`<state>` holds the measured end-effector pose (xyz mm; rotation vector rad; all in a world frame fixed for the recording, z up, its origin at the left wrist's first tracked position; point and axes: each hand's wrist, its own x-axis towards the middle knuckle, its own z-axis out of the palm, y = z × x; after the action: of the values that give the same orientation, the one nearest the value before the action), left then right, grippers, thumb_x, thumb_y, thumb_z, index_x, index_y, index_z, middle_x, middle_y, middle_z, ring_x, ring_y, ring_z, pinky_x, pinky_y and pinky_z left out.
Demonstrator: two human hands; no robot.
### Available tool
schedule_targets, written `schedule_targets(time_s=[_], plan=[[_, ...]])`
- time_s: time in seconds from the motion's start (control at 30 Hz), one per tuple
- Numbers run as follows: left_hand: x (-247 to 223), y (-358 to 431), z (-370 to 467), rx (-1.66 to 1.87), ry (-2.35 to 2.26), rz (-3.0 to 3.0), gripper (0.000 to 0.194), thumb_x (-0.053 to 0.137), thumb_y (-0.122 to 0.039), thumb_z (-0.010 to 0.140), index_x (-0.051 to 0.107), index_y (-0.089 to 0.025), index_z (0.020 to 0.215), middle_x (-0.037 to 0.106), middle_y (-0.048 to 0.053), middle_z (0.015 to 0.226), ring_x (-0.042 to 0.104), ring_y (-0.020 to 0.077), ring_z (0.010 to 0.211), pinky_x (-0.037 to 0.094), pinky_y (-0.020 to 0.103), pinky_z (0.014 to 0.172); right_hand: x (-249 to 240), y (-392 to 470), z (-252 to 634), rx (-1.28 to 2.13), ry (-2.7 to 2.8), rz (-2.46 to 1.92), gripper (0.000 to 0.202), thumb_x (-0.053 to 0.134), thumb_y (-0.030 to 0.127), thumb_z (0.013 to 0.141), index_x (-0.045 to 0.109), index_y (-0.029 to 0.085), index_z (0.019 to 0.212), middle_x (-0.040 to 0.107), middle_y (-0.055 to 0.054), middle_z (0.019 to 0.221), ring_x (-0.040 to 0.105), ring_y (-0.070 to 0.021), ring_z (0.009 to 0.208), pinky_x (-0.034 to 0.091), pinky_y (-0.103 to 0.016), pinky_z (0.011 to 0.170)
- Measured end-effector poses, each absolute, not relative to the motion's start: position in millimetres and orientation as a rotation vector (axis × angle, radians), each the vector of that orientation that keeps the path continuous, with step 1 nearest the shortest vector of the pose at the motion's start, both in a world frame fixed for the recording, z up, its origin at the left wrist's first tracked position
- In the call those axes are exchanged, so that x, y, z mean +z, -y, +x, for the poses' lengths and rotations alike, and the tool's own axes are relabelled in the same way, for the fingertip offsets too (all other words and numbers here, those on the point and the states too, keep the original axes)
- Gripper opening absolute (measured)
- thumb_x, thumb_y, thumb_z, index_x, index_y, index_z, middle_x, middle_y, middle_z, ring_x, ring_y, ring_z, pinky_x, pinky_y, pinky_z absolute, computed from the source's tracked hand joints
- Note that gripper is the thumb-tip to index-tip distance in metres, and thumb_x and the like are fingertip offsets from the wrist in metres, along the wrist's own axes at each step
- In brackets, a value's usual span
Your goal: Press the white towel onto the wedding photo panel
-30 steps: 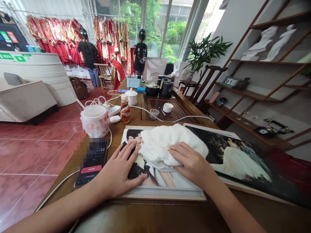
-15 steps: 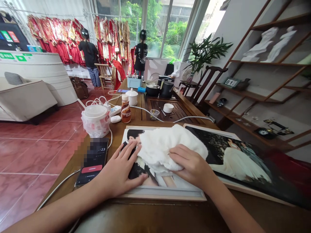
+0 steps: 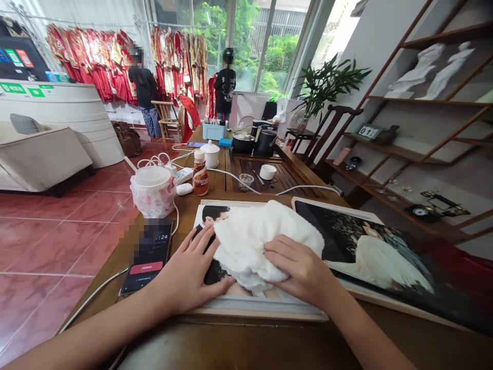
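One framed photo lies flat near the close edge of a wooden desk. On its left side rests the left hand, palm down, its fingers spread and holding nothing. The right hand has its fingers curled into a bunched white cloth, gripping it. That cloth sits on the photo, just beside the left hand's fingers, and covers much of the print.

To the right lies a second framed photo, showing a pale gown against a dark ground. Left of the left hand is a phone with its screen lit.

Beyond the phone stands a lidded tub wrapped in plastic; to its right are an upright brown bottle and, farther back, a white lidded pot. A small white bowl sits on a slatted tray set into the desk, with a black pan behind.

Far off, two people in black tops stand by racks of red and gold garments.
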<state>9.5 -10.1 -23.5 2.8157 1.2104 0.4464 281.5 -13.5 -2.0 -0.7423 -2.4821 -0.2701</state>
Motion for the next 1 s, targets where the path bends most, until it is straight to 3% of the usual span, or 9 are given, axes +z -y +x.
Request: schedule_targets(time_s=[0.27, 0.5, 0.7, 1.0], plan=[[-26, 10, 9, 0.455, -1.23, 2.813, 0.08, 0.047, -0.06, 0.094, 0.021, -0.015, 0.155, 0.021, 0.013, 0.16, 0.015, 0.032, 0.147, 0.019, 0.049, 0.118, -3, 7, 292, -0.262, 2.445, -0.849, 0.009, 0.057, 0.024, 0.092, 0.058, 0.015, 0.09, 0.066, -0.012, 0.091, 0.06, -0.0242, 0.087, 0.052, -0.036, 0.074], [-24, 10, 10, 0.429, -1.208, 2.812, 0.073, 0.05, -0.057, 0.093, 0.032, -0.017, 0.151, 0.023, 0.012, 0.159, 0.018, 0.034, 0.146, 0.019, 0.051, 0.118, -7, 12, 284, -0.139, 2.496, -0.723, 0.014, 0.055, 0.028, 0.094, 0.059, 0.016, 0.088, 0.066, -0.011, 0.093, 0.059, -0.0229, 0.087, 0.052, -0.036, 0.074], [-26, 8, 10, 0.458, -1.228, 2.813, 0.081, 0.048, -0.059, 0.093, 0.023, -0.013, 0.154, 0.021, 0.014, 0.159, 0.016, 0.0327, 0.146, 0.02, 0.05, 0.118, -5, 5, 295, -0.225, 2.438, -0.85, 0.01, 0.058, 0.026, 0.093, 0.058, 0.016, 0.089, 0.065, -0.011, 0.092, 0.058, -0.0238, 0.087, 0.052, -0.037, 0.075], [-25, 9, 11, 0.448, -1.22, 2.813, 0.076, 0.05, -0.057, 0.093, 0.028, -0.016, 0.153, 0.022, 0.013, 0.159, 0.016, 0.0333, 0.146, 0.02, 0.051, 0.118, -6, 9, 288, -0.272, 2.483, -0.767, 0.015, 0.051, 0.026, 0.095, 0.059, 0.015, 0.088, 0.066, -0.013, 0.092, 0.059, -0.0244, 0.086, 0.052, -0.036, 0.071]])
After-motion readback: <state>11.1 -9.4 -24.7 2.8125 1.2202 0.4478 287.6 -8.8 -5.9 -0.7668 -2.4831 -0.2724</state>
